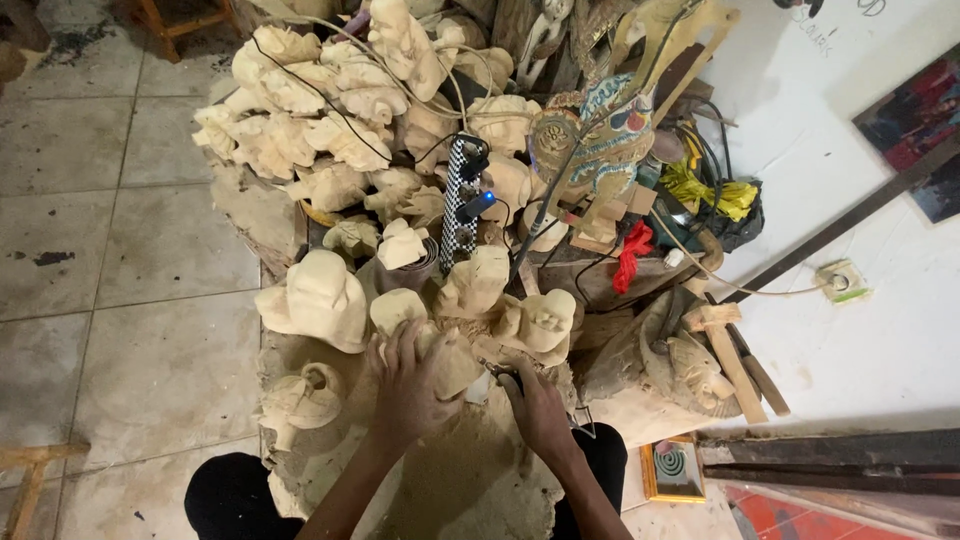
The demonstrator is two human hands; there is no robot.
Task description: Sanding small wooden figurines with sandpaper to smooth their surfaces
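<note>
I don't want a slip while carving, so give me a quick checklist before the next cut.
1. Left hand steadying the wooden piece: ok, fingers spread over it.
2. Right hand gripping the tool: ok, closed around it; the tool is small and mostly hidden.
3. Left fingers out of the tool's path: cannot tell, the tip sits close beside the left hand.
4. Room around the piece: not ok, pale carved heads crowd in right behind it.
5. Black cable away from the hands: ok, it runs through the pile further back.
6. Mallet in reach: ok, lying to the right.
</note>
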